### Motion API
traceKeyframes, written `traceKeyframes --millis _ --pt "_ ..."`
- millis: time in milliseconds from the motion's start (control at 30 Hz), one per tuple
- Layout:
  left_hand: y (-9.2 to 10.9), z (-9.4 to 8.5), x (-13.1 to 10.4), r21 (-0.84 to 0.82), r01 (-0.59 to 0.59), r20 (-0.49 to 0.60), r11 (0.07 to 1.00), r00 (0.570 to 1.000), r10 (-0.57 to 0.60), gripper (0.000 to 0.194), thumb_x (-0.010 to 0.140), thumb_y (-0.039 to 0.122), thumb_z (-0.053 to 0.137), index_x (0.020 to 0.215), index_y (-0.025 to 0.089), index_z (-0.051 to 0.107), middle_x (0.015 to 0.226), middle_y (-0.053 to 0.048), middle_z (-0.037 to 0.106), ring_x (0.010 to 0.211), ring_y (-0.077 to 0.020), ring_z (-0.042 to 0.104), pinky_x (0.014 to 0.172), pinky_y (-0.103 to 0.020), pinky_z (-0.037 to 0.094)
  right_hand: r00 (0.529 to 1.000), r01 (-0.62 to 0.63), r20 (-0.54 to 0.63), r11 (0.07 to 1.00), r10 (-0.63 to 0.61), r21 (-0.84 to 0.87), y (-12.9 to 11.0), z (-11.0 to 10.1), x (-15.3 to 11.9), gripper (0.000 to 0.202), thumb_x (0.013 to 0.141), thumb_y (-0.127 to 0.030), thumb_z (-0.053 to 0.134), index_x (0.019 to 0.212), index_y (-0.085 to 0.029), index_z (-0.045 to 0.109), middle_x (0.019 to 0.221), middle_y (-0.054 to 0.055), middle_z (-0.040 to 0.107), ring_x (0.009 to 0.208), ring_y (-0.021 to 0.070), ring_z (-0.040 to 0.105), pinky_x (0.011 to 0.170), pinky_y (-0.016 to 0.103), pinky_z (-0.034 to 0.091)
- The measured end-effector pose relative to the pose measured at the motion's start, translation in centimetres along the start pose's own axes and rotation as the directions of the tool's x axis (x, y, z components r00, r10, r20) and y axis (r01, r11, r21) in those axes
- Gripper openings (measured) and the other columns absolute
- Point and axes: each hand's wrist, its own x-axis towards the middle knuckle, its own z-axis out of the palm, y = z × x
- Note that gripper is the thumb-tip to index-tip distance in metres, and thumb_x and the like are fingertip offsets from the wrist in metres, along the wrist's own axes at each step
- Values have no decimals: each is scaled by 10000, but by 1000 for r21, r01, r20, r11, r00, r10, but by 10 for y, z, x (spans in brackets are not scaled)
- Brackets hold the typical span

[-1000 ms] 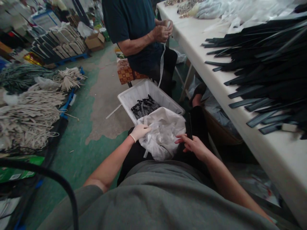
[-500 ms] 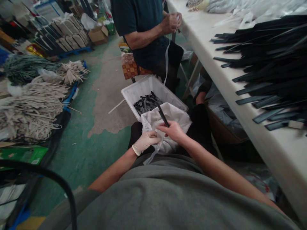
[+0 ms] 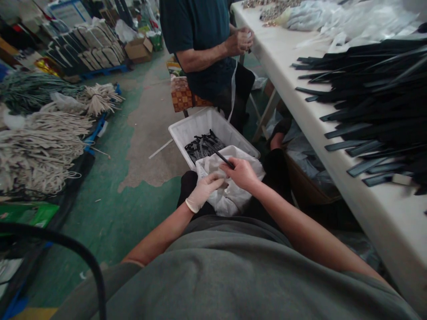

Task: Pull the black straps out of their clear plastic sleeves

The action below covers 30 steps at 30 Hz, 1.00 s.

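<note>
My right hand (image 3: 243,172) is closed round a thin black strip (image 3: 218,154) that points up and left toward the tub. Close beside it, my left hand (image 3: 205,190), in a pale glove, has its fingers bent together over the white bag (image 3: 230,202); what lies between the fingertips is too small to make out. The bag rests on my lap against the near side of a white tub (image 3: 238,133). Inside the tub lie black and grey strips (image 3: 203,146).
A long white table (image 3: 300,106) on the right carries many black strips (image 3: 383,98) and clear plastic. Another person (image 3: 203,49) sits ahead, hands at the table's edge. Bundles of pale cords (image 3: 40,151) lie at the left. A dark curved bar (image 3: 76,249) crosses the lower left.
The black strip has tilted lower toward the tub. My left hand has shifted slightly up, its fingers now nearer my right hand. The white strand hanging below the bag no longer shows.
</note>
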Motion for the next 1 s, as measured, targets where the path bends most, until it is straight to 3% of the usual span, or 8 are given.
traceKeyframes --millis 133,267,433,533,633,833,1000 --pt "0 1 5 22 6 -6 1000 1000 -6 401 609 435 842 802 140 650 699 -5 646 671 -140 609 688 -271 462 1000 18 -3 996 -18 -91 -3 -2 0 232 866 -372 576 709 -211 635 571 -12 592 537 140 492 524 266 298" --pt "-6 1 -1 66 109 41 992 993 -112 400 678 498 790 696 128 637 607 -12 613 529 -91 503 553 -240 381 1000 -16 -26 997 14 -73 4 -9 5 229 869 -379 575 731 -209 640 577 -10 611 561 149 525 547 268 313" --pt "-17 2 -11 -1 162 111 987 981 -161 453 577 494 861 740 117 669 608 0 607 552 -88 517 582 -225 391 1000 -23 -15 1000 23 -22 14 -10 8 247 854 -373 567 686 -197 610 542 -20 587 539 142 521 545 264 311" --pt "-21 2 -16 21 259 209 966 943 -257 444 512 409 909 762 117 688 694 -21 650 621 -104 568 640 -232 422 999 -23 -29 999 22 -31 16 -8 7 280 850 -396 561 657 -195 594 529 -25 554 512 132 472 530 267 284" --pt "-24 3 -20 101 324 307 941 889 -339 390 549 405 893 730 125 691 676 -22 651 620 -106 569 642 -233 421 997 -30 -70 999 28 -29 16 -8 6 258 840 -405 574 697 -194 615 538 -30 546 524 131 461 531 266 275" --pt "-24 4 -22 307 263 416 914 827 -378 357 699 478 781 792 134 755 689 -40 684 644 -129 589 696 -251 443 998 -15 -67 1000 14 -10 15 -8 4 269 845 -411 576 687 -197 611 530 -36 534 527 127 462 528 261 286" --pt "-22 -4 -28 276 332 468 902 773 -428 375 756 496 731 851 136 776 800 -88 737 713 -162 656 760 -270 482 995 -43 -88 993 53 108 18 -6 6 226 834 -387 595 726 -191 627 549 -34 569 528 128 517 527 245 358"
